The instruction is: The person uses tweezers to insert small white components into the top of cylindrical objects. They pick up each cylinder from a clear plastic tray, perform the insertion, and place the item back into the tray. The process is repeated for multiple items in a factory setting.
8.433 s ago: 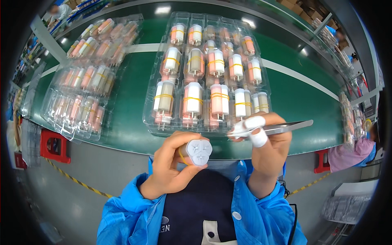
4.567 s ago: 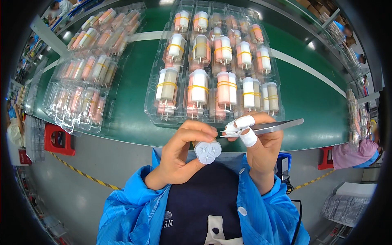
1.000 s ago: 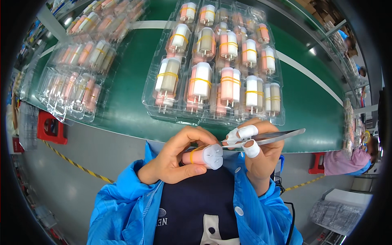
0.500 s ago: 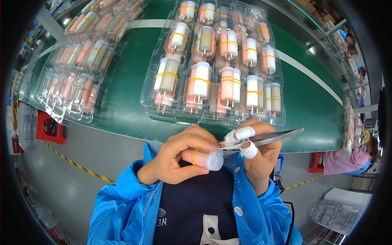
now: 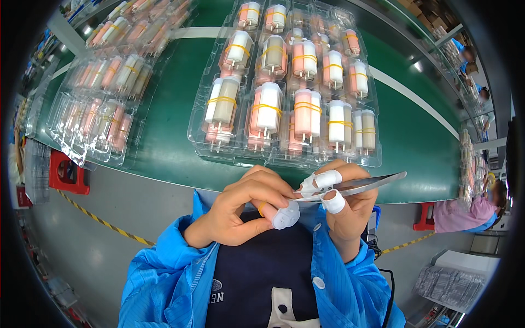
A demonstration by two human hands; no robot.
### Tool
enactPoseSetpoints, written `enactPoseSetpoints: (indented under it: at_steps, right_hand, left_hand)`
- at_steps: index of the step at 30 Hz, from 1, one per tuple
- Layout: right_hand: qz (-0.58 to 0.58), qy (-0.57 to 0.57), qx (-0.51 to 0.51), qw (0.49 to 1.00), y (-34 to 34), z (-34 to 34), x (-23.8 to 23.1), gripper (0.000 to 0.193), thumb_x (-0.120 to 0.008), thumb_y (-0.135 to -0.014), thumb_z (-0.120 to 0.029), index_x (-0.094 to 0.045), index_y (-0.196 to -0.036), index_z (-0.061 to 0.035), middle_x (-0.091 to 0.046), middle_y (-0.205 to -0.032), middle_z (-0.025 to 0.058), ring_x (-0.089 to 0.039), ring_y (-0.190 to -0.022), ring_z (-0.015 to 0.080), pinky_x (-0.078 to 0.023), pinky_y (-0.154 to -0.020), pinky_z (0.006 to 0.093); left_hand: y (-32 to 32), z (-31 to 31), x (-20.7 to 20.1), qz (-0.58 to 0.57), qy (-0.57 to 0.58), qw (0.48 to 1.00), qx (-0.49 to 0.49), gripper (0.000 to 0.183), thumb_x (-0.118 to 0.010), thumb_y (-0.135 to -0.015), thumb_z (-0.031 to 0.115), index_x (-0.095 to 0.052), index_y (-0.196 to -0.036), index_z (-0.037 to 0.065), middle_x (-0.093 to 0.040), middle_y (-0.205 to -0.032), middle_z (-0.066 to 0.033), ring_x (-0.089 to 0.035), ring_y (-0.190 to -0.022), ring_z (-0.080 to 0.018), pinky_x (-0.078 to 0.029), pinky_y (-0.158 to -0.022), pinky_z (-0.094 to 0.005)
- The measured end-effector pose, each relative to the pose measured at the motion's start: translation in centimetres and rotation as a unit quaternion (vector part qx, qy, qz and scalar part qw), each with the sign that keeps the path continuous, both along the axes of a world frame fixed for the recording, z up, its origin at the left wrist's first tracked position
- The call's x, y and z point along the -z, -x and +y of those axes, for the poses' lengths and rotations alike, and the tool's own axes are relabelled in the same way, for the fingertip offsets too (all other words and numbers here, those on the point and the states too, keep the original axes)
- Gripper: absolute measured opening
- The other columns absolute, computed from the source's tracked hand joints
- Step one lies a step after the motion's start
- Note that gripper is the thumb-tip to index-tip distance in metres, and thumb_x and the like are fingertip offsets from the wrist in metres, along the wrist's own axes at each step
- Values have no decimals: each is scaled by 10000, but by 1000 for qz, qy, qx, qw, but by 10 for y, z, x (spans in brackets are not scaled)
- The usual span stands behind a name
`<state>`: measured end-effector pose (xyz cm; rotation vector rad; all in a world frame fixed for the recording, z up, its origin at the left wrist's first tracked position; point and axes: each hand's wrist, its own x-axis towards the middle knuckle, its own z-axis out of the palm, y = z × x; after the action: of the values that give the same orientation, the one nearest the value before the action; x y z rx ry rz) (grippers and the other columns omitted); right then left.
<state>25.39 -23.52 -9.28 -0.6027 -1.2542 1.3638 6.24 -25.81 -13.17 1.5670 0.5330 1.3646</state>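
Note:
Close to my chest, my left hand [image 5: 238, 210] is closed around a bundle of pink cylinders with a yellow rubber band and a whitish translucent end cap [image 5: 286, 215]. My fingers cover most of the bundle. My right hand [image 5: 350, 210] pinches a pair of metal tweezers [image 5: 372, 183] between thumb and finger, both wrapped in white tape. The tweezer tips point left, at the upper edge of the cap beside my left fingertips. Whether they touch the cap is hard to tell.
Ahead on the green table [image 5: 169, 117] stands a clear plastic tray [image 5: 251, 159] of banded pink, white and grey cylinders. More filled clear trays [image 5: 90, 123] are on the left. Red stools [image 5: 68, 172] stand below the table edge. Another person in pink [image 5: 459, 217] is at the right.
The bundle has tilted in my left hand, so less pink shows and the cap sits slightly differently. My right hand and the tweezers have hardly moved.

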Motion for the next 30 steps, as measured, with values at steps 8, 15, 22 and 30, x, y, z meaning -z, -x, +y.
enactPoseSetpoints:
  at_steps: [8, 15, 22, 30]
  right_hand:
    - [20, -18, 3, 1000, -2, 0, -6, 169, -678, -776, 0, -601, -917, 49, -630, -845, 178, -651, -754, 228, -555, -682, 333]
    - [160, -65, 25, 985, -46, 13, -15, 256, -615, -893, -231, -548, -946, 10, -584, -826, 181, -647, -708, 287, -575, -626, 358]
    - [226, -24, 117, 967, -98, 34, 4, 222, -540, -939, -243, -538, -1040, -45, -585, -1012, 120, -568, -1062, 309, -452, -948, 459]
    - [293, 139, 203, 924, -125, 54, 50, 182, -518, -945, -138, -555, -1026, 21, -598, -1032, 126, -535, -1128, 325, -425, -1010, 435]
  left_hand:
    - [2, 2, 4, 5, -11, 1000, 25, 288, -678, -788, 22, -523, -1026, 73, -602, -1091, -177, -565, -1031, -302, -408, -920, -439]
    - [-1, -3, -3, -18, 29, 999, 24, 285, -671, -797, 24, -511, -1027, 68, -598, -1088, -198, -575, -1039, -317, -397, -957, -467]
    - [17, -6, -63, 0, 20, 1000, -13, 458, -742, -723, 63, -451, -1077, 47, -611, -1006, -221, -602, -990, -318, -400, -959, -470]
    - [6, 112, -183, 177, 56, 976, -117, 433, -664, -819, 124, -477, -1204, 61, -604, -1004, -94, -585, -959, -158, -474, -772, -292]
